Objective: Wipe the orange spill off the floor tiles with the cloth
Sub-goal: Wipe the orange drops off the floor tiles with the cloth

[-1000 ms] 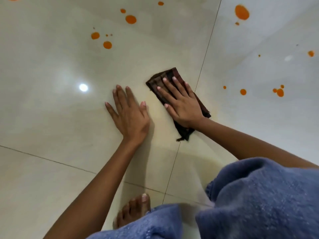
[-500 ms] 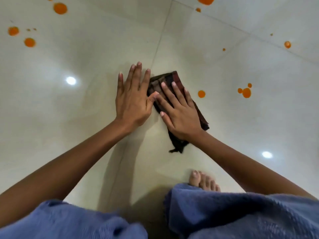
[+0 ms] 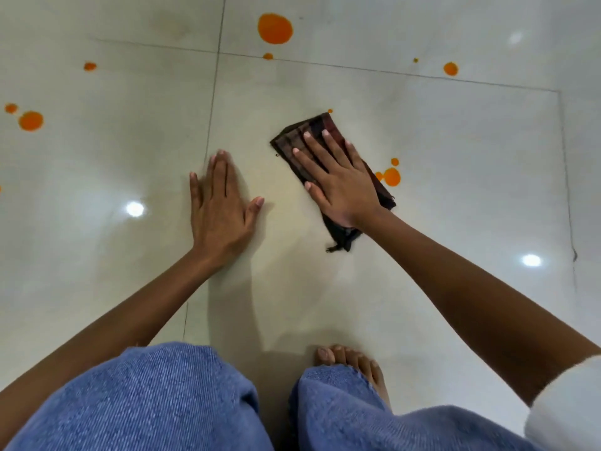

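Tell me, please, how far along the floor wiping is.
Done: the floor under the arms shows no orange. In hand: the right hand presses the cloth flat beside a cluster of drops; the left hand rests on the floor. Left: that cluster, the big drop up top, the drops at far left and a drop at upper right.

the right hand (image 3: 338, 187) presses flat on a dark folded cloth (image 3: 294, 138) on the pale floor tiles (image 3: 455, 151), just beside an orange spill (image 3: 391, 176). the left hand (image 3: 219, 209) rests flat on the tile, apart from the cloth. more orange spots (image 3: 275, 28) lie farther off.
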